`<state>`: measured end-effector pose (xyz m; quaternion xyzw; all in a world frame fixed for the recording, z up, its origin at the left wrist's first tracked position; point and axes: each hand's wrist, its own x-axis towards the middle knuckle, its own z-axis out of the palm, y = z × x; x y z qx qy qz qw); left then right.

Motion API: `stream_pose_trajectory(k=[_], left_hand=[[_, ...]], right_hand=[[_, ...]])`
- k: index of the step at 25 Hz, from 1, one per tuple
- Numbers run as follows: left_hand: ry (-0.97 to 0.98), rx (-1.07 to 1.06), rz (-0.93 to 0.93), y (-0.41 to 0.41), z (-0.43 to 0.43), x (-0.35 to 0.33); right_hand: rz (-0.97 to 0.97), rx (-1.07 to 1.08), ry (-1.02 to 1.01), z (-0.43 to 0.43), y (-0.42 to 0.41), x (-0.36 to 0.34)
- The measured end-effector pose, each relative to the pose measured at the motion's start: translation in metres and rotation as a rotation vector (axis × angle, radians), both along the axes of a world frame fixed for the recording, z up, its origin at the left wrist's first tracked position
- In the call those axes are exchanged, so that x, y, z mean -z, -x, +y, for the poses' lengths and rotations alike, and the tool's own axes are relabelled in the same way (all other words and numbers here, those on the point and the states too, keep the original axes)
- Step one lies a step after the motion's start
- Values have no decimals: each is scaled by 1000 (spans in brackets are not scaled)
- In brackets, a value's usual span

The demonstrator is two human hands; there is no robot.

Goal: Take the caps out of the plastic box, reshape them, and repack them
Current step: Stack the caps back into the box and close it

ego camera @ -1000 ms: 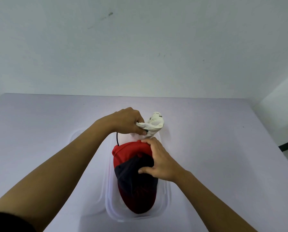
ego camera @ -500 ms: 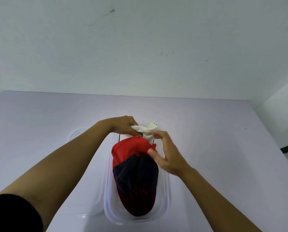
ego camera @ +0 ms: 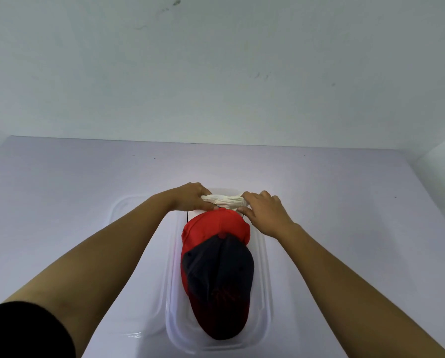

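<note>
A clear plastic box (ego camera: 264, 285) stands on the table in front of me. In it lie a red cap (ego camera: 216, 224) and, over its near part, a dark navy cap (ego camera: 217, 275) with a red brim edge. At the box's far end a crumpled white cap (ego camera: 224, 202) is stretched between my hands. My left hand (ego camera: 190, 197) grips its left end. My right hand (ego camera: 264, 211) grips its right end, fingers curled over the fabric. Most of the white cap is hidden behind the red one.
The box's clear lid (ego camera: 128, 228) lies flat on the table just left of the box, under my left forearm. The pale lilac table (ego camera: 61, 192) runs to a white wall (ego camera: 216, 73); its right edge drops off at the far right.
My right hand left the red and navy caps and moved up to take the white cap's right end. The white cap came down from upright and now lies stretched sideways between both hands.
</note>
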<state>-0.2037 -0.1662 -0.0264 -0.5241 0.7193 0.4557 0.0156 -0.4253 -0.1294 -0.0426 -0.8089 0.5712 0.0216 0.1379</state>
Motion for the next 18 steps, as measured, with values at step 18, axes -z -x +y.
stream_pose_trajectory(k=[18], left_hand=[[387, -55, -366, -2, 1, 36]], right_hand=[[149, -40, 21, -32, -3, 19]])
